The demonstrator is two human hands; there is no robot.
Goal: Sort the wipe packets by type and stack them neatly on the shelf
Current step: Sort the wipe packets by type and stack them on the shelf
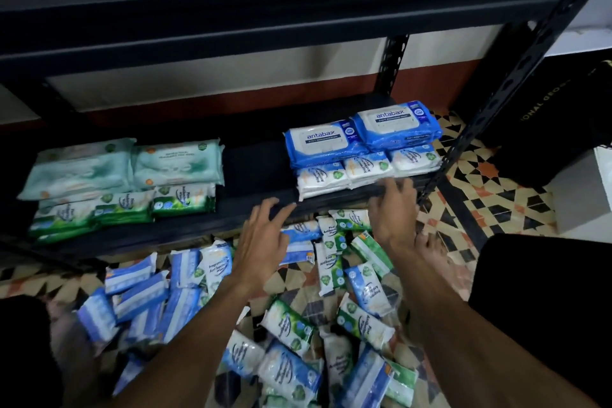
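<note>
On the black shelf (251, 172), pale green packets (126, 166) lie at the left with small green-and-white packets (132, 205) in front. At the right sit blue antabax packs (361, 136) and a row of small blue-and-white packets (364, 172) before them. A loose heap of blue and green packets (298, 318) covers the floor below. My left hand (261, 242) hovers with straight fingers at the shelf's front edge, holding nothing. My right hand (392, 209) reaches toward the blue-and-white row, fingers spread at the shelf's front edge, holding nothing.
An upper shelf board (265, 26) hangs low overhead. A black perforated upright (490, 109) stands at the right corner. A black bag (546, 109) and a white box (583, 189) sit on the patterned tiles at right. A bare foot (437, 258) rests near my right hand.
</note>
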